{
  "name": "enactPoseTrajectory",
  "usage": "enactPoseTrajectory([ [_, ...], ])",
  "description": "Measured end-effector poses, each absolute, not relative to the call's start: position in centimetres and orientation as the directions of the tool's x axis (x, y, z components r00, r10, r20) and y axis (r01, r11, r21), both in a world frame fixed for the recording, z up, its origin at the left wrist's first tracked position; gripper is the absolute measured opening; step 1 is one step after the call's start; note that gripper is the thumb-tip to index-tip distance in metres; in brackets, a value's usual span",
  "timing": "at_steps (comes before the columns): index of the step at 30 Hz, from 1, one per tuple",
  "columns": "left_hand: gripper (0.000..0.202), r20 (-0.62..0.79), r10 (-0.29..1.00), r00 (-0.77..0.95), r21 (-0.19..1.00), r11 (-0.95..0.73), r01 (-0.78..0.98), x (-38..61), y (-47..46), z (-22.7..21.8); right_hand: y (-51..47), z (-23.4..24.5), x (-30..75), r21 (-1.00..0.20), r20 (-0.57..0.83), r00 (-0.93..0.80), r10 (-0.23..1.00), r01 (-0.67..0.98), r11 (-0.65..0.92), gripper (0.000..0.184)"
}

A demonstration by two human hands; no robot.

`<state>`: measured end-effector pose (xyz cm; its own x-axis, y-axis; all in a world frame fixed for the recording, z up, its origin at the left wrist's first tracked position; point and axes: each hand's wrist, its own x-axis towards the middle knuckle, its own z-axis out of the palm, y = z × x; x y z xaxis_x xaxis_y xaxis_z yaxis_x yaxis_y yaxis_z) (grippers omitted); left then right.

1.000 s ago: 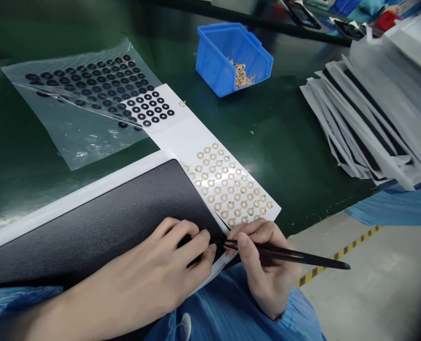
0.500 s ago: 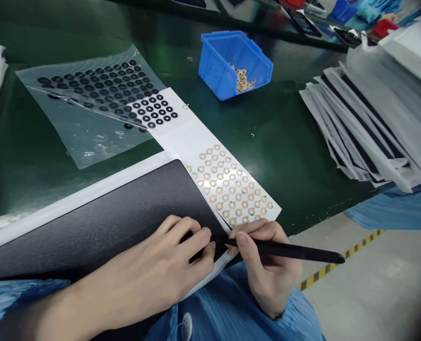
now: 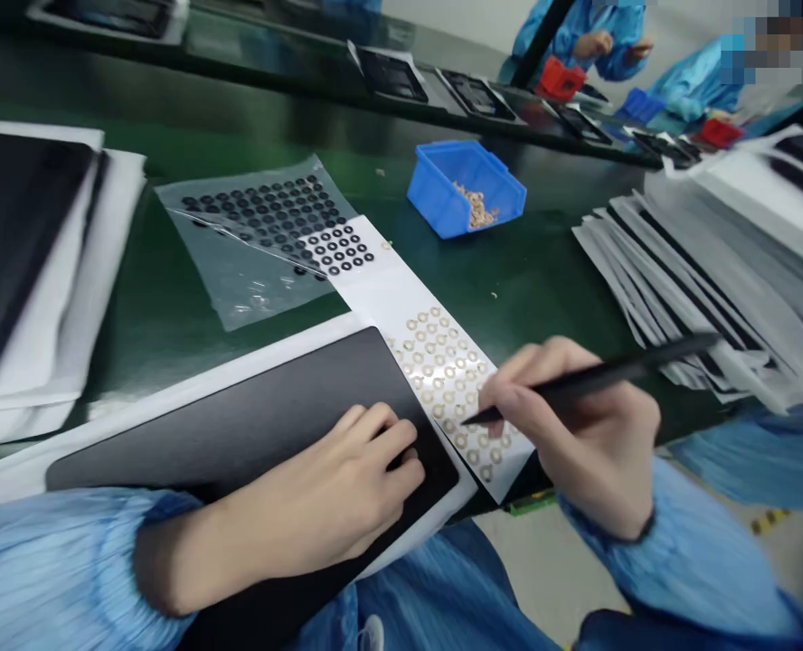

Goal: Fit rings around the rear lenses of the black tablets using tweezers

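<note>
We take the black panel as our marker. Our left hand lies palm down on its near right corner, fingers loose and slightly bent, gripping nothing. Just right of that corner our right hand is closed on one pair of black tweezers, pinched between thumb and fingers.

The tweezers' long axis runs from low left to high right. The tip points toward the panel and sits over the tan rings; the back end points away from it. The rings are too many and too blurred for us to count.

They sit on one white strip lying along the panel's right edge, its near corner at the table's near edge. Right of the strip the green table lies bare up to one fanned stack of sleeved panels.

Beyond the panel, one clear film overlaps the strip's far end. One blue bin stands farther right. Left of the panel lies a second stack.
</note>
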<state>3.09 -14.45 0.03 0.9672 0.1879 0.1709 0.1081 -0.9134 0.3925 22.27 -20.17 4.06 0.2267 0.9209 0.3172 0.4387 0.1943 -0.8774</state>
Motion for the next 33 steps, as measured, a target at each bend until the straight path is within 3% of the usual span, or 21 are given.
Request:
enactPoseTrajectory([
  [3, 0.010, 0.174, 0.180, 0.968, 0.333, -0.936, 0.114, 2.9, -14.6, 0.3, -14.2, 5.2, 21.0, -0.793, 0.323, 0.049, 0.945, 0.559, 0.242, 0.023],
  [6, 0.007, 0.195, 0.182, 0.964, 0.285, -0.951, 0.122, 2.7, -14.7, 0.4, -8.2, 4.6, 18.2, -0.794, 0.265, -0.101, 0.959, 0.541, 0.277, 0.031],
  [10, 0.005, 0.245, 0.179, 0.953, 0.238, -0.964, 0.119, 2.4, -14.9, 0.3, -3.2, 2.5, 15.0, -0.762, 0.211, -0.150, 0.966, 0.594, 0.258, 0.030],
  [15, 0.008, 0.283, 0.185, 0.941, 0.223, -0.967, 0.124, 2.3, -14.1, 0.1, -2.0, 0.9, 13.9, -0.671, 0.238, -0.206, 0.949, 0.672, 0.314, 0.026],
  [17, 0.013, 0.298, 0.262, 0.918, 0.213, -0.956, 0.203, 1.9, -12.9, 0.2, -2.2, 1.2, 14.3, -0.688, 0.234, -0.218, 0.948, 0.651, 0.319, 0.025],
  [21, 0.020, 0.336, 0.568, 0.751, 0.206, -0.822, 0.530, 0.6, -9.6, 0.5, -3.3, 3.1, 16.7, -0.719, 0.265, -0.174, 0.948, 0.619, 0.315, 0.026],
  [23, 0.022, 0.341, 0.655, 0.675, 0.199, -0.752, 0.629, -0.1, -8.3, 0.7, -4.6, 3.8, 18.6, -0.711, 0.274, -0.161, 0.948, 0.630, 0.312, 0.027],
  [28, 0.024, 0.294, 0.675, 0.677, 0.166, -0.733, 0.659, -0.4, -7.9, 0.7, -8.7, 3.0, 22.0, -0.713, 0.186, -0.168, 0.968, 0.655, 0.251, 0.029],
  [33, 0.020, 0.254, 0.705, 0.662, 0.140, -0.704, 0.696, 0.5, -8.5, 0.6, -10.4, 0.6, 22.3, -0.551, 0.174, -0.148, 0.974, 0.805, 0.220, 0.022],
])
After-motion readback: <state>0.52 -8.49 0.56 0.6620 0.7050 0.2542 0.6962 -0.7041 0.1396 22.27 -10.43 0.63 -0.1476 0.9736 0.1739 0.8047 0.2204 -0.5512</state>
